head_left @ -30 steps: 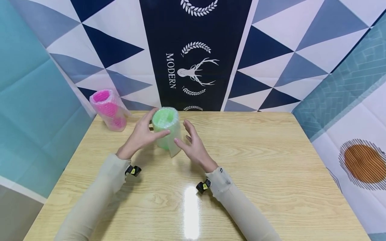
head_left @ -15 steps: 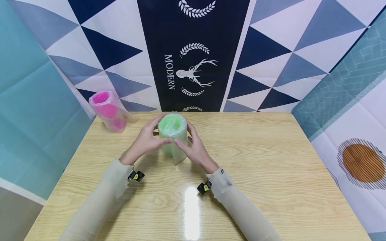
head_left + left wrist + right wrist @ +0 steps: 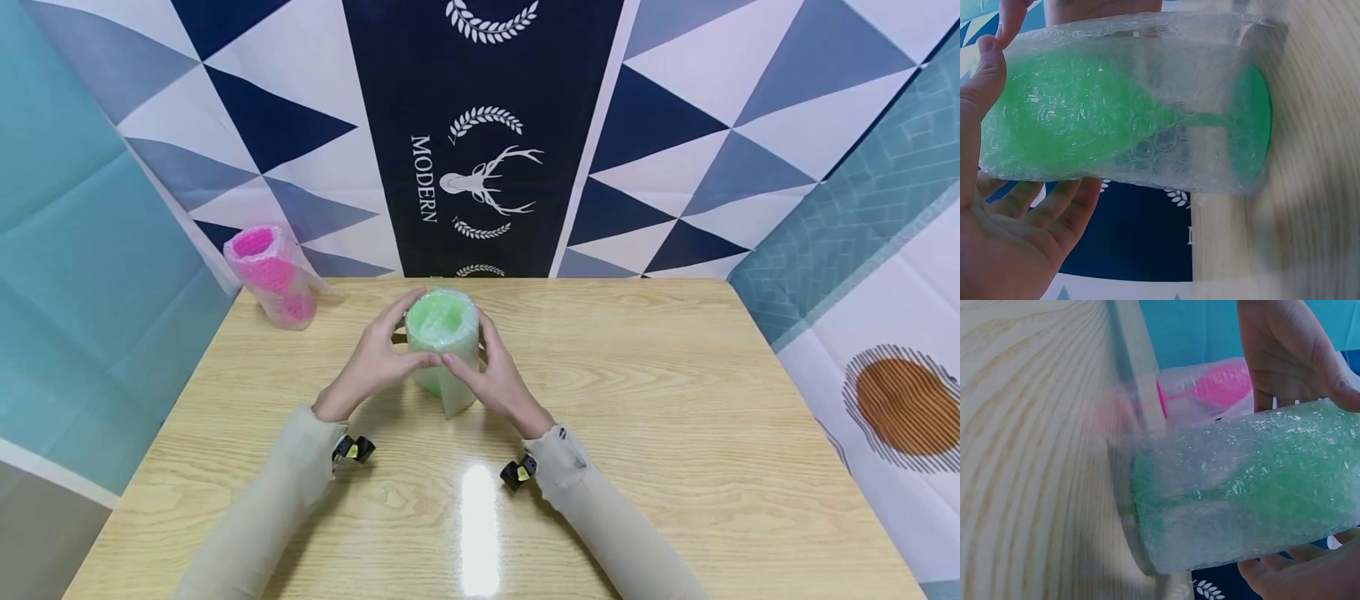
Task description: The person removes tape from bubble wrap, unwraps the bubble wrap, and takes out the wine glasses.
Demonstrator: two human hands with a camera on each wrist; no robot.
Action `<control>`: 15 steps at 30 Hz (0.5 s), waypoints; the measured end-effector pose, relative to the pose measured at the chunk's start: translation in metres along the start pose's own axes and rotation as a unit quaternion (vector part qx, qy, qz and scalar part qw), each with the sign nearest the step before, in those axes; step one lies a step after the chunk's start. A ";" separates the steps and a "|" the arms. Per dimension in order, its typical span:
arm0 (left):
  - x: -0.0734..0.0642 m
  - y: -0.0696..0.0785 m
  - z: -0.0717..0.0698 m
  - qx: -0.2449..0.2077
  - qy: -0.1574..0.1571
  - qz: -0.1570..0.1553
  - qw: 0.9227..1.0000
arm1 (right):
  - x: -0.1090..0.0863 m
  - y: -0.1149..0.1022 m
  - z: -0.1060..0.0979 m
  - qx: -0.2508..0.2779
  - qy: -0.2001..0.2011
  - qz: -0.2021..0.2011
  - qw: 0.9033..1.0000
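A green goblet in bubble wrap [image 3: 442, 329] stands upright in front of me in the head view, with a loose flap of wrap hanging at its front. My left hand [image 3: 378, 358] grips it from the left and my right hand [image 3: 502, 379] from the right, thumbs meeting at the front. Through the plastic, the left wrist view shows its bowl, thin stem and round green foot [image 3: 1252, 122], close to the tabletop. Fingers [image 3: 1304, 565] of my right hand curl under the wrapped bowl in the right wrist view.
A pink goblet in bubble wrap [image 3: 272, 275] stands at the back left corner of the wooden table [image 3: 660, 433]. Patterned cloth [image 3: 480, 125] rises behind the table, and a teal panel [image 3: 105, 250] borders its left side.
The green goblet has moved right and toward me. My right hand, apart from it a second ago, now holds it together with my left. The pink goblet stays in place.
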State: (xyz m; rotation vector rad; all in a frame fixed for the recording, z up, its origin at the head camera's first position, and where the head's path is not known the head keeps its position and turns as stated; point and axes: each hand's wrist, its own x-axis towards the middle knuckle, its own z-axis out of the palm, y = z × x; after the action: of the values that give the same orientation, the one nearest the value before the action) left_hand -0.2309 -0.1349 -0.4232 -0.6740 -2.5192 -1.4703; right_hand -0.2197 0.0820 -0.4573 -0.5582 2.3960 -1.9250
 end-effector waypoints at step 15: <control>-0.012 0.002 0.016 -0.038 0.012 -0.019 0.999 | -0.013 0.005 -0.010 -0.007 -0.015 -0.004 1.000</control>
State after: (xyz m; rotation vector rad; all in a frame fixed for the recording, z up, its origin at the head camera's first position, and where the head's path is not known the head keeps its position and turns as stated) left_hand -0.2181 -0.1244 -0.4341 -0.6195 -2.4810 -1.5846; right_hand -0.2112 0.0963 -0.4620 -0.5924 2.3944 -1.8910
